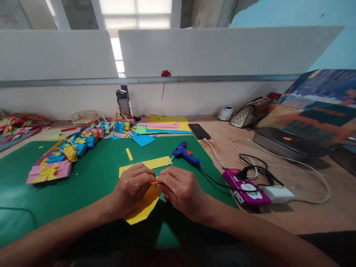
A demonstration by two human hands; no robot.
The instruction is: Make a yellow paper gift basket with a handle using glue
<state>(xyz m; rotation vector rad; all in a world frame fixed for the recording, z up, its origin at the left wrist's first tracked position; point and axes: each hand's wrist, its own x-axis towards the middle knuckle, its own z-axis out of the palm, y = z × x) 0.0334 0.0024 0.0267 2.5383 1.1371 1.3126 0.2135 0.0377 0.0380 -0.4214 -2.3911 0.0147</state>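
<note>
My left hand (pixel 135 189) and my right hand (pixel 180 189) meet over the green mat, fingertips pinched together on a piece of yellow paper (pixel 146 207). Its lower part sticks out below my left hand; the pinched edge is mostly hidden by my fingers. Something red and black shows under my right hand, too covered to name. Just beyond my hands lies a yellow paper strip (pixel 154 163), with a smaller yellow strip (pixel 129 154) farther off. A blue glue gun (pixel 185 153) rests on the mat, its nozzle near the long strip.
Several small paper baskets (pixel 52 170) with flowers line the left of the green mat (pixel 97 193). Coloured paper sheets (pixel 167 124), a bottle (pixel 123 102) and a phone (pixel 199 131) are at the back. To the right, cables run to a purple power strip (pixel 244 187).
</note>
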